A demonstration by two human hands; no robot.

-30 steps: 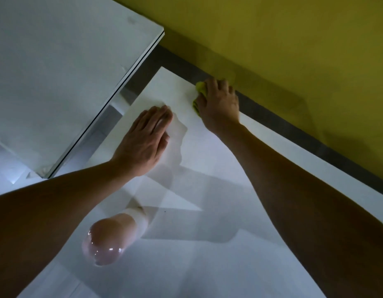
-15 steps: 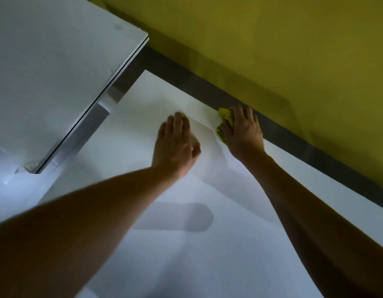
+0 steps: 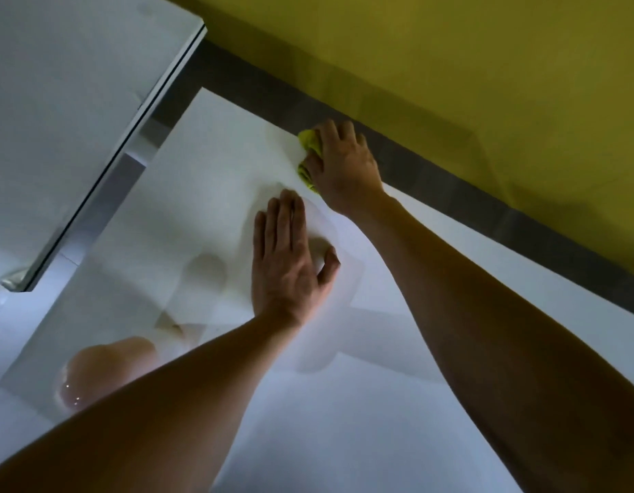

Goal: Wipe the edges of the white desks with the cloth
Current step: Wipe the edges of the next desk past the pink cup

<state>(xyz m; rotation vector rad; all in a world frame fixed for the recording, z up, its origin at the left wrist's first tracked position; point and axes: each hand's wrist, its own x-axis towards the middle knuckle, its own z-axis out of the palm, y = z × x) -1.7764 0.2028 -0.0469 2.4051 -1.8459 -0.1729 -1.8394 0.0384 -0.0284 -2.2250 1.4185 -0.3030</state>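
So the right hand (image 3: 344, 169) has its fingers curled over the bunched-up yellow-green cloth (image 3: 310, 151), pressing it right on the far edge of the nearer white worktop (image 3: 450, 403), the edge that runs along the wall. The left hand (image 3: 287, 265) is just lying flat on the top with fingers straight and close together, holding nothing, looks like it's only there for support. My guess on progress: mid-task. The cloth sits fairly near the far left corner of that edge, and you can't tell from a plain white surface which stretches are already wiped. The second white worktop (image 3: 59, 101) on the left hasn't got a hand anywhere near it. Room's dim, with a mustard-yellow wall (image 3: 486, 65) and a dark grey strip (image 3: 450, 172) running between wall and desk. Surface is glossy enough to throw reflections.
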